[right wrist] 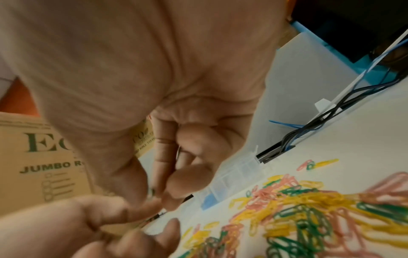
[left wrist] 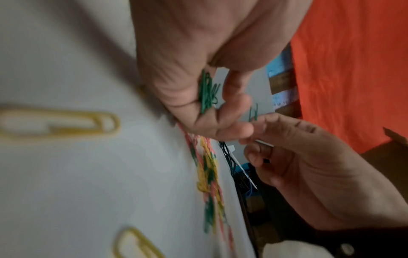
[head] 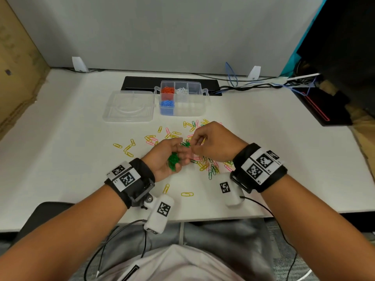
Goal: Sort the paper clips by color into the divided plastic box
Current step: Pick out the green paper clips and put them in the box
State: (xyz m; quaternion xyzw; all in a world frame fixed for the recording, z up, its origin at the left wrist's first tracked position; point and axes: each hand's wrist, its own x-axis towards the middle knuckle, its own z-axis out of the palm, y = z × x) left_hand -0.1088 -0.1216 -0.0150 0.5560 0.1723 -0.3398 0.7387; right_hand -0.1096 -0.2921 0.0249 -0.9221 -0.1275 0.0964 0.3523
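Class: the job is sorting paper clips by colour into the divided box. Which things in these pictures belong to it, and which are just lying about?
Belongs to the job:
divided box
box lid
green clips in left hand
green clips pinched by right hand
loose yellow, pink and green clips

Lying about:
cables
cardboard carton

This is looking like an office cubicle: a white worktop (head: 60, 138) is sitting under the hands (head: 194, 151), a grey partition panel (head: 162, 31) is standing beyond them, cables (head: 253, 86) are trailing along the far edge, and a cardboard box (head: 18, 67) is leaning far to their left.
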